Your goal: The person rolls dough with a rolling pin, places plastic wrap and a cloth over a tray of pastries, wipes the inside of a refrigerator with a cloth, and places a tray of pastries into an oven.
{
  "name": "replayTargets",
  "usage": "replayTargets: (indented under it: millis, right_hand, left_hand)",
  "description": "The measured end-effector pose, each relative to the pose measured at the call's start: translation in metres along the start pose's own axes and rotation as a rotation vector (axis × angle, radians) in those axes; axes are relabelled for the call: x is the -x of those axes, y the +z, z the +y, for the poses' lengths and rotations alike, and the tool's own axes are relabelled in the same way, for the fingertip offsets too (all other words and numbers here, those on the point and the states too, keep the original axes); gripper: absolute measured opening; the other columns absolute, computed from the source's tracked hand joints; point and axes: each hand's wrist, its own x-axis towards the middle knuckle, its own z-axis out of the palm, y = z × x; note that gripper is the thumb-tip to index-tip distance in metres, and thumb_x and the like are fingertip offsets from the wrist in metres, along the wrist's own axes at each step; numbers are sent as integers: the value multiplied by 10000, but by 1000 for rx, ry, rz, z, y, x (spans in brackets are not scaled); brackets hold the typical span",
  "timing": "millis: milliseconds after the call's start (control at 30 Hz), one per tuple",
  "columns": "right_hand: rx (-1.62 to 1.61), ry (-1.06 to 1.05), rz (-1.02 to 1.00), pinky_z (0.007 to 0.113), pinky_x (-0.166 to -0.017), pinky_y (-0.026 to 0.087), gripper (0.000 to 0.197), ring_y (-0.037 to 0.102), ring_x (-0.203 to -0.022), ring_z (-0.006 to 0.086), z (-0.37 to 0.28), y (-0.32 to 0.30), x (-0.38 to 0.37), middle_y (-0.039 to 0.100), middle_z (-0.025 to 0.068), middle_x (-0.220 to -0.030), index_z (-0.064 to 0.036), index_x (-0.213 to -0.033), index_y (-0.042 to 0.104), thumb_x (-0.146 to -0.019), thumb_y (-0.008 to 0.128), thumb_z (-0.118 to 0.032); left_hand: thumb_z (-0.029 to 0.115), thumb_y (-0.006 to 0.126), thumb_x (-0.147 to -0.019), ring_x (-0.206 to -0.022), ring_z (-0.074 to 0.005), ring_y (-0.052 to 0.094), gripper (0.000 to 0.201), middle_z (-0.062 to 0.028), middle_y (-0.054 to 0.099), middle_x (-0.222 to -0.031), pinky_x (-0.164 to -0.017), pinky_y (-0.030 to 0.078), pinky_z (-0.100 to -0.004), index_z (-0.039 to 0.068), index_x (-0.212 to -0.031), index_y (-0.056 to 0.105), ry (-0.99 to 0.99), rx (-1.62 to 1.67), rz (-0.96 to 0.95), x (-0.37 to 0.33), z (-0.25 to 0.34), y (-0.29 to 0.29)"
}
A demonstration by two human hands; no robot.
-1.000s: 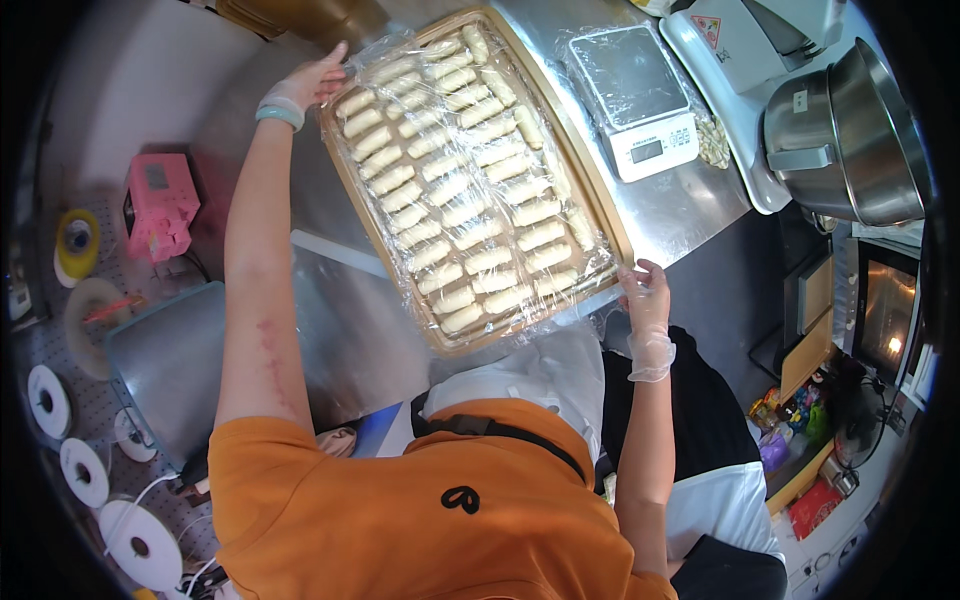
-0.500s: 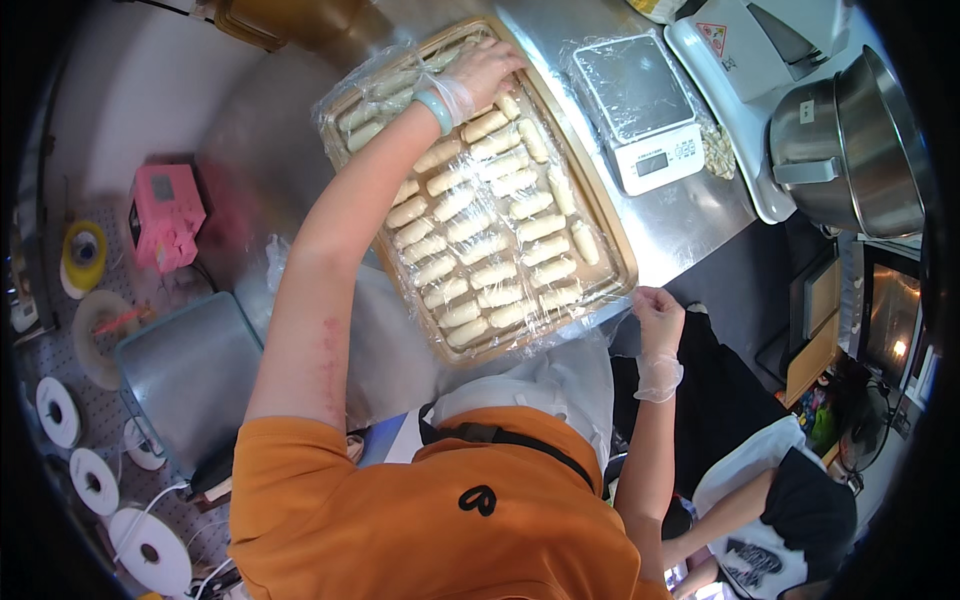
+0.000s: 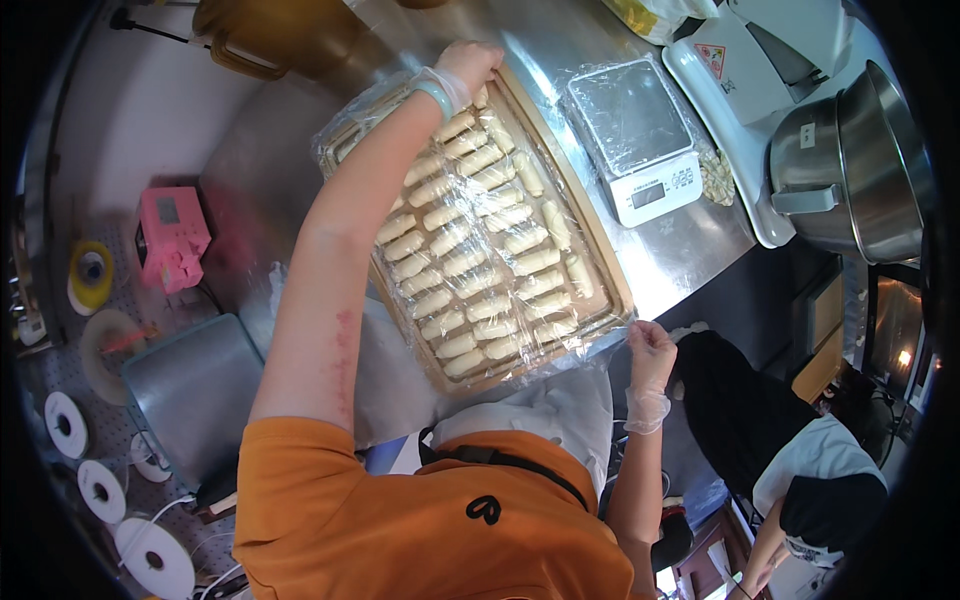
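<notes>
A gold baking tray (image 3: 590, 215) lies slanted on the metal worktop, filled with rows of pale rolled dough pieces (image 3: 463, 262). Clear plastic wrap (image 3: 415, 345) stretches over them, shiny and wrinkled. In a clear glove, my left hand (image 3: 470, 66) is curled at the tray's far corner, closed on the film's edge; its fingertips are partly hidden. My right hand (image 3: 651, 352), gloved too, pinches the wrap just off the near right corner. Both arms reach around the tray.
Right of the tray is a white kitchen scale (image 3: 645, 165) wrapped in film, then a steel mixing bowl (image 3: 850, 165). A pink device (image 3: 172, 238) and a glass-like board (image 3: 195, 395) are at left. Another person (image 3: 815, 475) bends down at lower right.
My left hand has moved from above the dough out to the tray's far corner. My right hand still pinches the wrap and sits slightly lower. The other person has bent further right.
</notes>
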Motion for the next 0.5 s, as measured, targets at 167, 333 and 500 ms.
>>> replayTargets:
  millis: [167,333,500]
  right_hand:
    - [-9,-2,5,191,-591,419,111,495,-625,45,9,0,-1,597,0,-697,54,-854,645,-799,644,-42]
    - [-39,-17,37,193,-579,422,104,499,-619,40,15,-1,-4,600,-2,-676,45,-853,655,-787,651,-35]
    - [47,-22,61,199,-562,423,110,501,-608,39,14,-1,-9,601,7,-658,48,-854,655,-780,652,-32]
  left_hand:
    - [28,557,-724,-748,-306,576,25,-110,592,-751,-680,453,-392,48,-714,546,96,-33,-39,-2,-4,-2]
    - [1,553,-705,-820,-307,564,55,-113,589,-803,-724,435,-395,49,-715,529,101,-18,39,-4,5,-9]
    - [69,536,-738,-821,-276,593,62,-89,606,-830,-736,448,-390,95,-759,588,26,-161,120,-8,11,-13]
